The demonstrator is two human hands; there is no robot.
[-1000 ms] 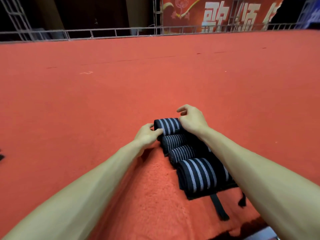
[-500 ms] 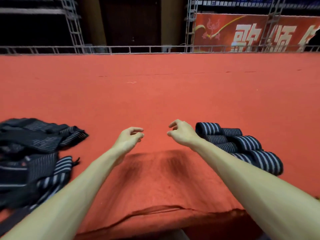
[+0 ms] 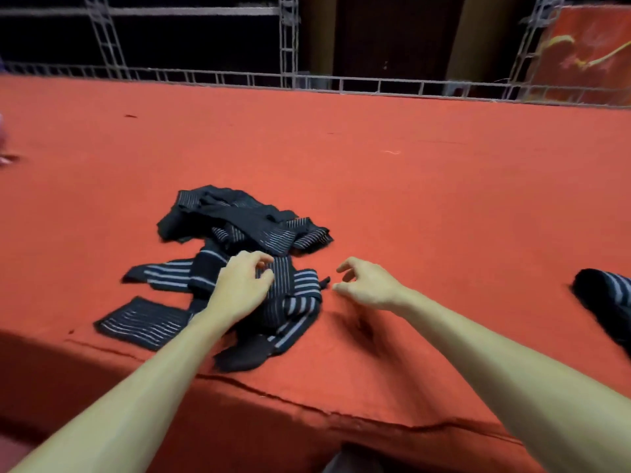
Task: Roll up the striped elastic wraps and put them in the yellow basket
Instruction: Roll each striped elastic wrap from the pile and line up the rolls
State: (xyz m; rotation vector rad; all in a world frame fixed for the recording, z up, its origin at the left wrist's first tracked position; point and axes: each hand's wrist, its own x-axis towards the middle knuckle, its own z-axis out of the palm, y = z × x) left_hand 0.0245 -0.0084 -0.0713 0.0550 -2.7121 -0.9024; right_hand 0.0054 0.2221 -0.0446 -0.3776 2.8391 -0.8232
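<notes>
Attention swings from the finished rolls to the loose heap: the rolled wraps [image 3: 611, 295], under both hands a second ago, now sit at the right edge of view, well apart from the hands. The left hand [image 3: 244, 285] lies on the unrolled wraps [image 3: 239, 230] heaped on the red carpet [image 3: 409, 199], fingers curled onto the top strip, though blur hides whether it pinches it yet. The right hand [image 3: 368, 285] hovers just beside the heap, fingers loosely spread, holding nothing. Another roll is likely about to start. The yellow basket is out of view.
</notes>
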